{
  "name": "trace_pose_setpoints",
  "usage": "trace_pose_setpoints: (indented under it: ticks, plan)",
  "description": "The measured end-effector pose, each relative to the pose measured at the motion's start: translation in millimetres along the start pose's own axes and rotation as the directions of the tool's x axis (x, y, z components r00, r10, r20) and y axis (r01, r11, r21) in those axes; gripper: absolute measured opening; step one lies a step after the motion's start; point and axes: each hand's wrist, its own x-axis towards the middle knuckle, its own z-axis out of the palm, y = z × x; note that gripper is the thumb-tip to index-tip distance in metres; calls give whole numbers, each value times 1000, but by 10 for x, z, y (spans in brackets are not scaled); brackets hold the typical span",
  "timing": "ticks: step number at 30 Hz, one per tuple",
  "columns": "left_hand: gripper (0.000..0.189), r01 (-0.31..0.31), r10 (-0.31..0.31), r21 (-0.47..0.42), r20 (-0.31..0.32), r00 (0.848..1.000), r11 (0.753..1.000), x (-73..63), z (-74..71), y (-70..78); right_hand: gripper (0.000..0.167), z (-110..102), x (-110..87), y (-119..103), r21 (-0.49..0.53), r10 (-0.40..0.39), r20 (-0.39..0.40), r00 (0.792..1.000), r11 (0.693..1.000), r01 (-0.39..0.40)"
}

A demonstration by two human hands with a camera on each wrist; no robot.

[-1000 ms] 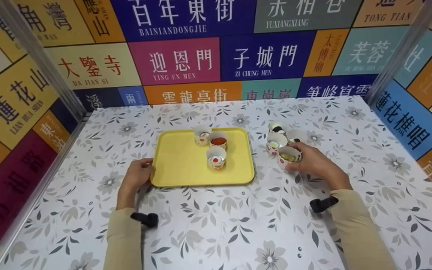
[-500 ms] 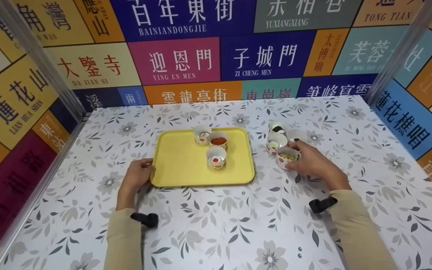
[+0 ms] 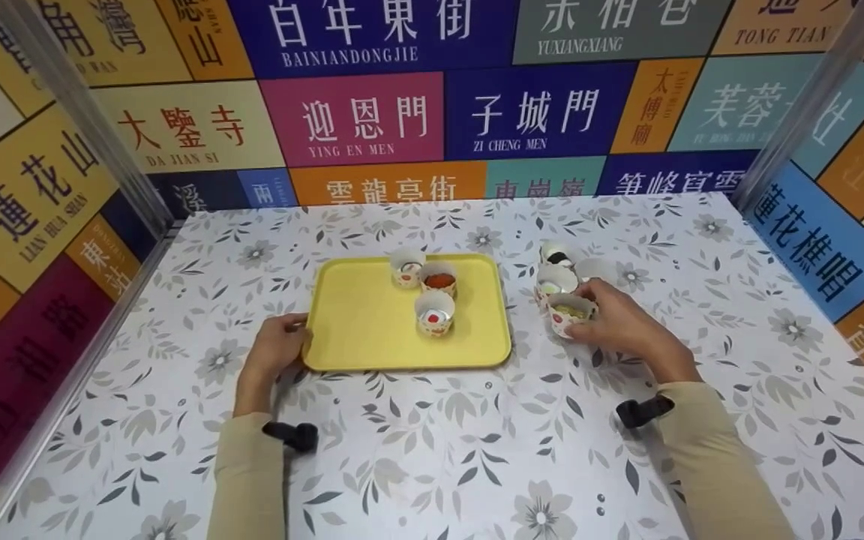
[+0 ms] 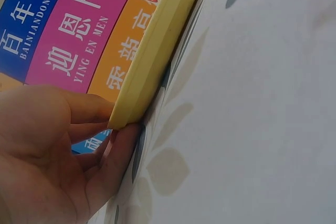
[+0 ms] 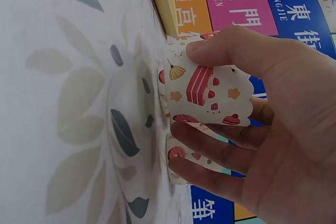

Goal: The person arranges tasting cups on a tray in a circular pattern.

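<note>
L hand pinches yellow tray at 8–9 o'clock edge; tray flat, long axis approx. 9-to-3. R hand, thumb opp. fingers, grips patterned cup, upright, mouth up, apart from tray at its 3 o'clock.

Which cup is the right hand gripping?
The cup with yellowish-green contents, nearest the person of the four beside the yellow tray. The right hand grips its side; the three on the tray stand apart from that hand.
</note>
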Motion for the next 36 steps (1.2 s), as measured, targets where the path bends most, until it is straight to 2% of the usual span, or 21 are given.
trace_pose_setpoints:
  ticks: [7,11,16,24,30,36]
  plan:
    - [44,-3,3,-21,6,1000,1000,6,3,-1,60,12,-8,-156,-10,48,53,997,999,-48]
    - [45,12,-11,-32,12,1000,999,5,10,19,61,28,-12,-204,-11,60,57,997,998,-60]
    - [45,45,-44,-26,24,999,999,-2,10,30,56,58,-21,-257,-11,21,36,999,1000,-21]
    - [45,33,-32,-20,11,999,999,1,11,7,51,127,-43,-422,13,-64,11,998,998,63]
    - [44,45,-44,-52,13,999,998,3,8,-7,57,205,-30,-541,12,-81,1,997,997,81]
    - [45,31,-31,-17,4,1000,999,11,5,3,52,316,2,-681,18,-84,33,996,996,83]
